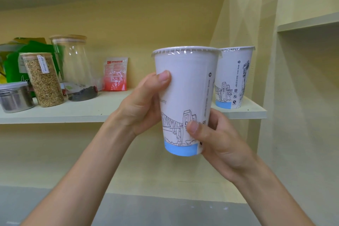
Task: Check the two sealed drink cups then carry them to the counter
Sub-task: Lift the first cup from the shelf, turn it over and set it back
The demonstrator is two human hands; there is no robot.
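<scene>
- White paper with a blue band at its foot and a line-drawn bridge: that is the near cup (185, 101), held up at centre frame, clear of the shelf (82, 113) and upright with only a slight lean.
- Its rim carries a clear film seal (185, 50), which looks flat and unbroken from this side; the top face is not visible.
- Left hand (145, 104) wraps the cup's left wall at mid-height, its grip pressed around the cup with the thumb flat on the front.
- Right hand (218, 141) cradles the lower right wall near the base, its grip likewise closed on the cup, thumb over the bridge drawing.
- A second sealed cup (235, 77) stands on the shelf at centre right, just behind the held one and untouched.
- Glass jars (60, 71), a metal tin (14, 97) and a red sachet (115, 74) sit along the shelf at left, well apart from both cups.
- My reading: the checking step is in hand, on the first cup.
- Next, probably, free one hand for the second cup, inspect its seal, then carry both level; no surface to receive them shows here.
</scene>
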